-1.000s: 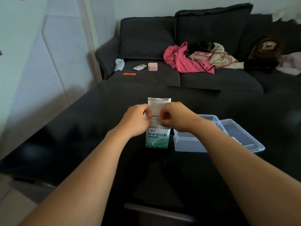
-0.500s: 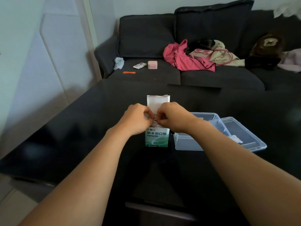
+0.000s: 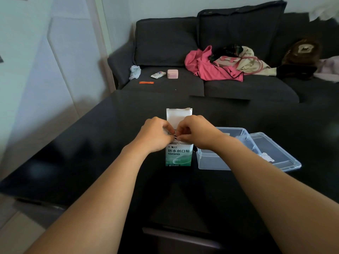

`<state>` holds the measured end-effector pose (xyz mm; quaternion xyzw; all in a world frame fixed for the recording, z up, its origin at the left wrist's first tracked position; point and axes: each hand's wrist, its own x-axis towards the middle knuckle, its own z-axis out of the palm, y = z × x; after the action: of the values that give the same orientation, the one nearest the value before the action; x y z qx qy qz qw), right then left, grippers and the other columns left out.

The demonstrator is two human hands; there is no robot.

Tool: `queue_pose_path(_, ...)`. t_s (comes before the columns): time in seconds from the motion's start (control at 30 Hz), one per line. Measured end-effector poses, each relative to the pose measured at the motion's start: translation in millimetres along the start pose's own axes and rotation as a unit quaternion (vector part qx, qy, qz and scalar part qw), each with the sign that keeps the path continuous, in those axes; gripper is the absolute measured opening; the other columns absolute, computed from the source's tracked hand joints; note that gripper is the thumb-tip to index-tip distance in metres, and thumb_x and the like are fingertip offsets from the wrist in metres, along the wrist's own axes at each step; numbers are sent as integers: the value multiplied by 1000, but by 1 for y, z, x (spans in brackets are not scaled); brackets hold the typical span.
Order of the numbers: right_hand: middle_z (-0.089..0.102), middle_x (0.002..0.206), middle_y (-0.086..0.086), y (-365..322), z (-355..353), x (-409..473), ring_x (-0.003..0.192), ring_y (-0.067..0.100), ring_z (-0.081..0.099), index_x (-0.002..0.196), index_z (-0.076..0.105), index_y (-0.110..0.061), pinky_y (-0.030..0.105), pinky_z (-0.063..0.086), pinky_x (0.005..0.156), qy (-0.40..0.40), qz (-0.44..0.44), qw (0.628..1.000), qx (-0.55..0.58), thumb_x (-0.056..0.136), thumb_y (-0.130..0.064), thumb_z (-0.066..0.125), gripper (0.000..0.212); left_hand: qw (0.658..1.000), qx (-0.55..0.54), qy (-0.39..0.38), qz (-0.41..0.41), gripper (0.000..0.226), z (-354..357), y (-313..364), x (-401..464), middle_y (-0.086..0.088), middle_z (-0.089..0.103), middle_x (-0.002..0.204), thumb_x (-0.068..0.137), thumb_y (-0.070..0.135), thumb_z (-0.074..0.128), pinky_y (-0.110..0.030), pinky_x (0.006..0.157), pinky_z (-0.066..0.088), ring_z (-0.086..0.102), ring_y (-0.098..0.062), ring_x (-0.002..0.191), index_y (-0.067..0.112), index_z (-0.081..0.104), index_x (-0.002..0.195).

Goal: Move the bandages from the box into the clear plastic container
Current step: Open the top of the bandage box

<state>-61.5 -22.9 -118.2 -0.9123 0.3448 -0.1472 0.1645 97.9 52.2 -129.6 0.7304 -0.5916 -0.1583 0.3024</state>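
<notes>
A person's left hand (image 3: 155, 133) and right hand (image 3: 195, 132) pinch the bandages (image 3: 175, 139) at the open mouth of an upright green-and-white cardboard box (image 3: 178, 155) on a black table (image 3: 91, 153); just right of the right hand sits the lidless clear plastic container (image 3: 213, 160)

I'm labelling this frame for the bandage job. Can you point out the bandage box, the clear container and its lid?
bandage box (image 3: 178, 155): head view, green printed front.
clear container (image 3: 211, 160): head view, near front wall.
lid (image 3: 280, 158): head view, flat panel right of the container.
</notes>
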Motion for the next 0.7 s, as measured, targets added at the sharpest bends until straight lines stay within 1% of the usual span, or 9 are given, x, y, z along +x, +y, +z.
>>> queue_pose_path(0.1,66,87,-1,-4,2,1,82,18,63,89,75,-23,36,56,73,5,0,999,-32,87,-20,73,4,1000,-2,-2,-5,18,0,1,0,2,72,109,83,20,79,-28,81,53,67,-17,101,24,77,100)
queue_pose_path(0.23,65,94,-1,-8,5,1,84,22,63,89,71,-20,44,57,76,16,-14,996,-83,91,-20,65,6,1000,-3,0,-15,18,-1,1,-1,3,72,108,82,23,80,-31,84,54,66,-18,100,25,77,99)
queue_pose_path(0.3,65,93,0,-8,3,1,83,23,62,87,69,-19,46,57,76,32,-10,997,-67,91,-20,64,7,1000,0,1,-13,21,-1,2,-1,4,70,108,82,24,80,-28,81,52,65,-17,101,25,76,103)
queue_pose_path(0.43,63,94,-1,-9,-2,-1,84,20,62,90,65,-17,44,56,75,59,-3,998,-35,94,-20,61,6,1000,1,7,5,31,-3,4,-2,9,64,102,83,23,81,-20,65,44,63,-14,95,24,71,113)
queue_pose_path(0.53,64,98,1,-12,-5,-2,89,23,62,95,61,-17,45,54,79,73,-2,995,-63,98,-24,55,9,999,-21,36,15,39,-2,5,-2,7,64,106,82,24,83,-20,65,43,61,-13,94,20,67,118)
queue_pose_path(0.6,65,101,3,-13,-8,-3,92,25,62,99,60,-16,47,53,81,88,-1,993,-76,100,-25,53,11,997,-55,46,26,32,-1,6,-2,6,67,106,83,22,82,-18,64,43,64,-13,94,20,69,112)
queue_pose_path(0.67,65,101,3,-15,-12,-3,91,26,62,100,60,-16,48,53,79,112,-2,992,-67,100,-24,53,10,995,-72,55,34,14,-1,6,-2,7,65,97,87,23,79,-15,61,42,64,-8,87,25,68,94)
queue_pose_path(0.7,65,100,2,-15,-15,-3,89,26,63,100,60,-17,47,54,78,126,-2,990,-57,100,-24,53,10,995,-75,59,38,11,-1,7,-2,10,63,93,89,24,77,-11,59,41,62,-4,84,27,66,88)
